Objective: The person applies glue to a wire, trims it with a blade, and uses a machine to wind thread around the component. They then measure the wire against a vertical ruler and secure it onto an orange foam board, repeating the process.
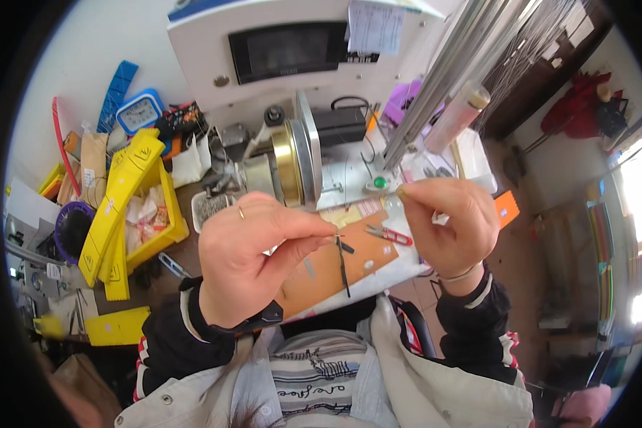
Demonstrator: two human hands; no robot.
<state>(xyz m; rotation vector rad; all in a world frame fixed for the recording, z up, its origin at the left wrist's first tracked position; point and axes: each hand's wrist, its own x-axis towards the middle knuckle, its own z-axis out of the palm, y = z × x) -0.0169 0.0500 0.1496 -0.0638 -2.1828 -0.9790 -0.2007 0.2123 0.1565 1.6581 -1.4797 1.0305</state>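
Observation:
My left hand (pixel 250 253) is closed in a pinch on a thin black cable (pixel 344 274). The cable hangs down from my fingertips, and a small reddish bit shows at its upper end. Off to the right, my right hand (pixel 455 221) is raised with thumb and forefinger pressed together; whatever lies between them is too small to make out. Between the two hands, a pair of red-handled thread snips (pixel 390 235) rests on an orange-brown board (pixel 371 264).
Behind my hands stands a white machine (pixel 200 53) with a dark screen (pixel 285 53), a brass-coloured drum (pixel 285 162) and a green button (pixel 380 182). At left are a yellow bin (pixel 180 230), yellow strips (pixel 114 207) and a blue clock (pixel 140 111). Metal rods (pixel 435 89) rise at right.

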